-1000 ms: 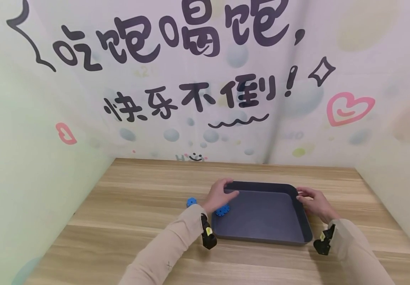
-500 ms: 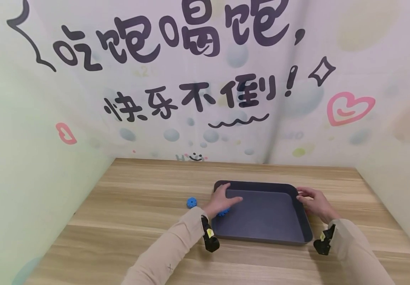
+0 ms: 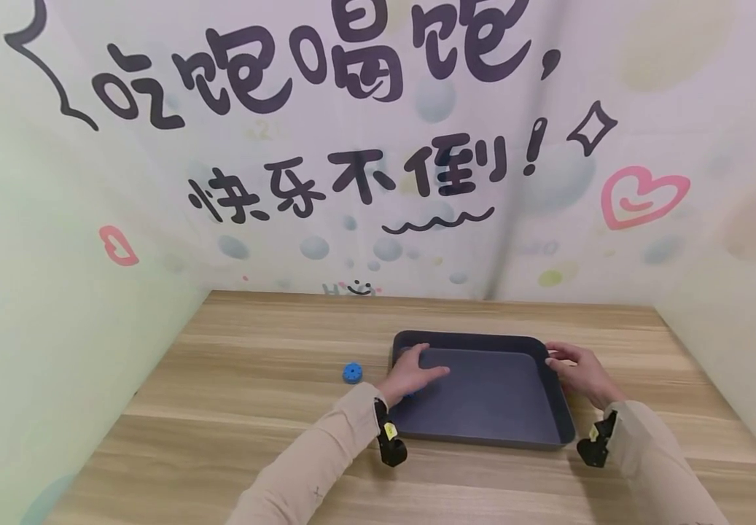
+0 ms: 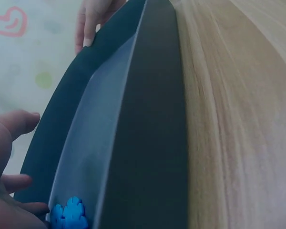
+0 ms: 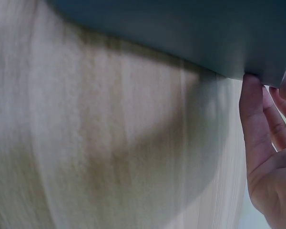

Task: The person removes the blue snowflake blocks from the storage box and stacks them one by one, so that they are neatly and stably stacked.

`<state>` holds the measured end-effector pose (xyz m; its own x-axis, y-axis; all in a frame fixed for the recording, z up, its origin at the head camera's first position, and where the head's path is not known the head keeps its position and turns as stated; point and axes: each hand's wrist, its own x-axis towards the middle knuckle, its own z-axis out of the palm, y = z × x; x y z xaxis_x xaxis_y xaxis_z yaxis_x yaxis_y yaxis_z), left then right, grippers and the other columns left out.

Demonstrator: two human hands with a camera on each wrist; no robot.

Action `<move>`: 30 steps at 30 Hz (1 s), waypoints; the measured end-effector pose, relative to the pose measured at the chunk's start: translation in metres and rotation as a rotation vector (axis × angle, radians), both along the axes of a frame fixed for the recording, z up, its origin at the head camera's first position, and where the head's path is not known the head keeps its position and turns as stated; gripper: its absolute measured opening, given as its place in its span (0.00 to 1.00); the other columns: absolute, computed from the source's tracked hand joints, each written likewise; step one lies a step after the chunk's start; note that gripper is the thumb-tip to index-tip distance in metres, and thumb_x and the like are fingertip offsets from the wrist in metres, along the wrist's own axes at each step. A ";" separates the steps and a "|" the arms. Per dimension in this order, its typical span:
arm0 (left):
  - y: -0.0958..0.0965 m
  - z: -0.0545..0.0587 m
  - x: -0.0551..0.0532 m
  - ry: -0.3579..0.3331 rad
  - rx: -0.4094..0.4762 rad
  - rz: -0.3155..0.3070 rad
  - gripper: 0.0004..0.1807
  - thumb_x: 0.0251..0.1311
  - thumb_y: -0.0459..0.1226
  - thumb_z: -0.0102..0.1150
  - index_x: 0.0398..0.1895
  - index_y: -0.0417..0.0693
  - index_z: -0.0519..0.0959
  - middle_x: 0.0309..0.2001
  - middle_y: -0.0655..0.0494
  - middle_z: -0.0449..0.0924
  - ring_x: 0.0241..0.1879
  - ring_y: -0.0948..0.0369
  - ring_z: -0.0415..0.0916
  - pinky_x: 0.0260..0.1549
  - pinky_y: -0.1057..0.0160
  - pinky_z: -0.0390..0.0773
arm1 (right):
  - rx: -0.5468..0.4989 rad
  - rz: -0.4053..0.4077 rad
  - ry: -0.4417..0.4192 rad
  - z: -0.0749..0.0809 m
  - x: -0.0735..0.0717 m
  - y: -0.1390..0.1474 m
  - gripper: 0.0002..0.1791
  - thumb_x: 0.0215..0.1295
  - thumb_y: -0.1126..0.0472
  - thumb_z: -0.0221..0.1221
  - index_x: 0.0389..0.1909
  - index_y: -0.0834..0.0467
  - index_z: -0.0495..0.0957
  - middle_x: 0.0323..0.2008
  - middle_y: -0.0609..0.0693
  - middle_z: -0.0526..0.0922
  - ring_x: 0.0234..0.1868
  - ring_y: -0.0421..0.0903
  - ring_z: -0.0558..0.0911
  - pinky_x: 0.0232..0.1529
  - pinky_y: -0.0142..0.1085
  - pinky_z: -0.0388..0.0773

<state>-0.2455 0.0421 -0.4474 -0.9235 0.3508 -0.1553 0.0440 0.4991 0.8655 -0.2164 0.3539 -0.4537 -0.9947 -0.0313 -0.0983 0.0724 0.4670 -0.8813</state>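
A dark grey rectangular baking tray (image 3: 482, 408) lies on the table. My left hand (image 3: 410, 373) is over its left end, thumb apart from the fingers. In the left wrist view, a fingertip (image 4: 38, 208) of that hand is close to blue toothed pieces (image 4: 69, 214) inside the tray; whether it touches them I cannot tell. From the head view these pieces are mostly hidden by the hand. At the tray's far right corner my right hand (image 3: 584, 375) pinches the wall, thumb at the rim and fingers (image 5: 255, 119) against the outside.
A separate blue toothed disc (image 3: 353, 372) lies on the wooden table (image 3: 253, 364), left of the tray. Behind the table hangs a white printed backdrop (image 3: 351, 255), and light walls close off both sides.
My left hand has shifted slightly right and towards me, from the tray's far left rim to over the inside, covering the blue pieces more. The right hand stays at its corner.
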 end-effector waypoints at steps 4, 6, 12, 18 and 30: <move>0.002 -0.001 -0.002 0.028 -0.023 -0.062 0.35 0.51 0.47 0.59 0.60 0.41 0.62 0.59 0.43 0.62 0.58 0.50 0.59 0.53 0.52 0.63 | -0.006 0.000 0.006 0.000 0.000 0.000 0.26 0.64 0.63 0.49 0.59 0.72 0.57 0.48 0.71 0.66 0.37 0.47 0.74 0.30 0.41 0.77; 0.003 -0.002 -0.003 0.046 -0.037 -0.088 0.33 0.51 0.46 0.59 0.59 0.42 0.64 0.58 0.45 0.64 0.57 0.51 0.61 0.52 0.54 0.64 | -0.009 -0.001 0.004 0.000 0.000 0.000 0.26 0.64 0.63 0.49 0.59 0.72 0.57 0.48 0.71 0.66 0.37 0.47 0.74 0.31 0.41 0.77; 0.006 -0.002 -0.005 0.111 -0.056 -0.124 0.29 0.50 0.44 0.61 0.55 0.42 0.69 0.54 0.48 0.69 0.53 0.54 0.66 0.48 0.59 0.68 | -0.008 -0.007 0.000 0.002 0.001 -0.001 0.25 0.64 0.64 0.49 0.59 0.72 0.57 0.48 0.72 0.66 0.36 0.47 0.74 0.30 0.41 0.77; 0.011 -0.007 -0.010 0.155 -0.056 -0.115 0.26 0.46 0.40 0.65 0.50 0.41 0.73 0.49 0.48 0.73 0.47 0.56 0.70 0.45 0.63 0.70 | -0.008 -0.007 -0.001 0.003 0.000 -0.002 0.25 0.64 0.64 0.49 0.59 0.72 0.57 0.48 0.71 0.66 0.35 0.47 0.74 0.30 0.41 0.77; 0.015 -0.012 -0.012 0.290 -0.120 -0.132 0.20 0.38 0.27 0.67 0.40 0.34 0.77 0.39 0.45 0.77 0.40 0.54 0.72 0.40 0.64 0.71 | 0.000 -0.008 -0.001 0.001 0.000 -0.001 0.25 0.64 0.64 0.50 0.58 0.72 0.58 0.47 0.71 0.67 0.36 0.48 0.74 0.30 0.41 0.77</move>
